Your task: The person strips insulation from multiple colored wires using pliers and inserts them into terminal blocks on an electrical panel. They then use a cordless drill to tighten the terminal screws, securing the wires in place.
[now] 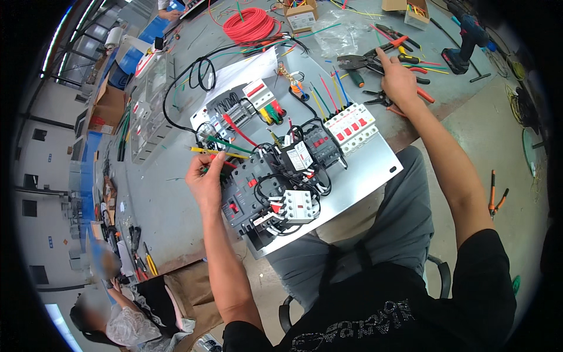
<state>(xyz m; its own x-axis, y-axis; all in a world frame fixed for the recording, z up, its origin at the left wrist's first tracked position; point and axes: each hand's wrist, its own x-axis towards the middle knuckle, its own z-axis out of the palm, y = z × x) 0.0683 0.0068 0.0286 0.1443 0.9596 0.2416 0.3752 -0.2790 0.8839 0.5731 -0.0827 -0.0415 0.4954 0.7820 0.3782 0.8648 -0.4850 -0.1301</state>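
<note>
A metal mounting panel (358,185) with wired electrical parts rests across my lap and the table edge. My left hand (205,179) is closed at its left side, pinching a red wire (230,165) beside the large grey breaker (237,202). Yellow and green wires stick out just above those fingers. My right hand (402,82) reaches over the tools at the right, gripping crimping pliers (355,62) with the index finger along a handle; its other fingers are partly hidden. A row of white breakers with red switches (352,128) sits on the panel's right, under upright coloured wires.
A cordless drill (466,41) stands at the far right beside scattered pliers. Behind the panel lie a red wire coil (248,25), a plastic bag (340,32) and small boxes (301,14). Another person (132,320) sits at lower left. Orange-handled cutters (497,196) lie on the floor.
</note>
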